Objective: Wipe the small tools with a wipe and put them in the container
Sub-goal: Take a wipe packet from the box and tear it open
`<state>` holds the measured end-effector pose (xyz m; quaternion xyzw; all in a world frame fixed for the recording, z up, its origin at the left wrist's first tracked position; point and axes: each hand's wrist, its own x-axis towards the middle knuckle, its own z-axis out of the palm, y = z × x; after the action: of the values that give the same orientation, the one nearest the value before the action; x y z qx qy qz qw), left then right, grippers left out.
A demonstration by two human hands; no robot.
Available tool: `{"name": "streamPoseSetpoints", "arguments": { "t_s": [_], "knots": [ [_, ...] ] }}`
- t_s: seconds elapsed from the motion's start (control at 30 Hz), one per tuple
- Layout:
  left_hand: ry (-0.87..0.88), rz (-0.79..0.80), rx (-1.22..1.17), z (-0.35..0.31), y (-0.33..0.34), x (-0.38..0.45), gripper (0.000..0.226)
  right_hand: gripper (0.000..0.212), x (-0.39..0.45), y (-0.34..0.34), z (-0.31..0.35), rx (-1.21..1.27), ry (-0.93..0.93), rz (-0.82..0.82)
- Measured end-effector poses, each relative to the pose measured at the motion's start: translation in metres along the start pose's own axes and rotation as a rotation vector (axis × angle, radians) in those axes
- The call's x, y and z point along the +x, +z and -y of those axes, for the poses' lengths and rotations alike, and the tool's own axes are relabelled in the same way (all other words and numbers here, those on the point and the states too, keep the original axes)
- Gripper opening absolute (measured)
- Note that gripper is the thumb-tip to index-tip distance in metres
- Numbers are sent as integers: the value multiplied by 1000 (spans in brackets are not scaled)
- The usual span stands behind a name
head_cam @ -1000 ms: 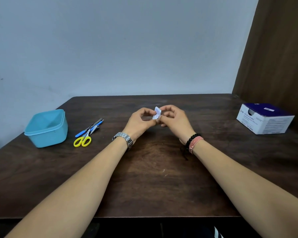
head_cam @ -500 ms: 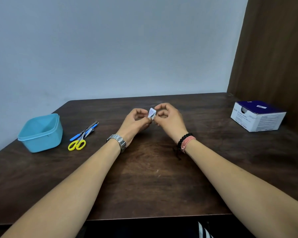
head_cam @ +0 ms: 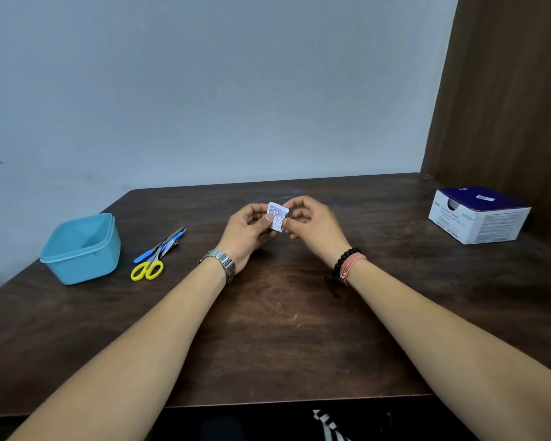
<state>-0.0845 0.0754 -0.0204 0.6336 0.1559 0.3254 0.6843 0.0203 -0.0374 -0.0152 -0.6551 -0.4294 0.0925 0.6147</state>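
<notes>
**Wipe packet pinched, tools waiting on the left**

Far left on the bench (head_cam: 268, 329) sits the blue container (head_cam: 82, 249), and just right of it the yellow-handled scissors (head_cam: 153, 261) and other small tools, long axes angled far-right. Centre: left hand (head_cam: 247, 232) and right hand (head_cam: 312, 229) both pinch the sealed wipe packet (head_cam: 278, 216). The left hand is nearer the tools.

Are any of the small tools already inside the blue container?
No: the blue container looks empty, and the yellow scissors and other tools lie on the table beside it.
</notes>
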Motion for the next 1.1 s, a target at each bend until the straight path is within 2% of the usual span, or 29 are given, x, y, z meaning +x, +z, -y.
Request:
{"name": "streamPoseSetpoints", "arguments": {
  "t_s": [0.43,0.63,0.87,1.1],
  "knots": [
    [-8,70,-92,0,3,-1,10,15,-3,-6,-1,104,34,-10],
    [-26,52,-177,0,3,1,13,23,-1,-7,-3,95,5,-82],
    [0,8,-226,1,1,6,12,13,0,-4,-3,54,7,-140],
    [46,-31,-242,1,2,7,13,13,0,0,-2,81,36,-127]
  ]
}}
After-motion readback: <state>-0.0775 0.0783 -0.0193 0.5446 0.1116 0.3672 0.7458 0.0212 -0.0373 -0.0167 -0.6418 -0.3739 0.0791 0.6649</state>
